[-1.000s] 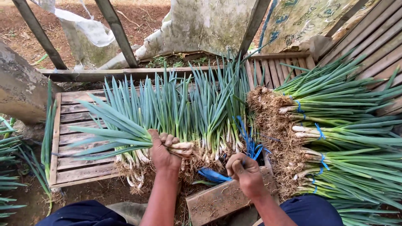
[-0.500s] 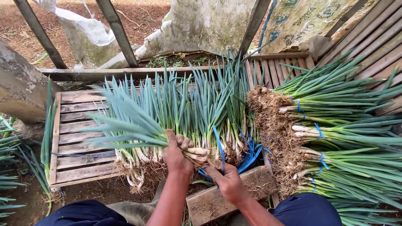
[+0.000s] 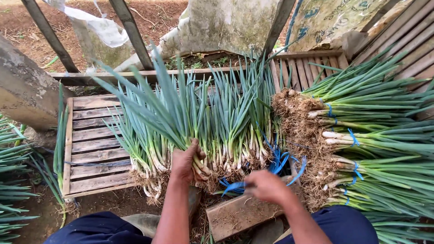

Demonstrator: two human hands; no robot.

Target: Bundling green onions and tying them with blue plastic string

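Observation:
A large bunch of green onions with white stems and earthy roots lies across a wooden pallet, leaves pointing away from me. My left hand grips the stems near the roots and lifts part of the bunch. My right hand is blurred, closed on a blue plastic strap by the roots. More blue straps lie just beyond it.
Tied bundles of green onions with blue straps are stacked at the right, roots facing left. A wooden block lies between my knees. Loose onions lie at the left by a grey post. Slanted poles stand behind.
My left hand has slid toward the middle of the bunch and raised it. My right hand has moved left and back with the blue strap.

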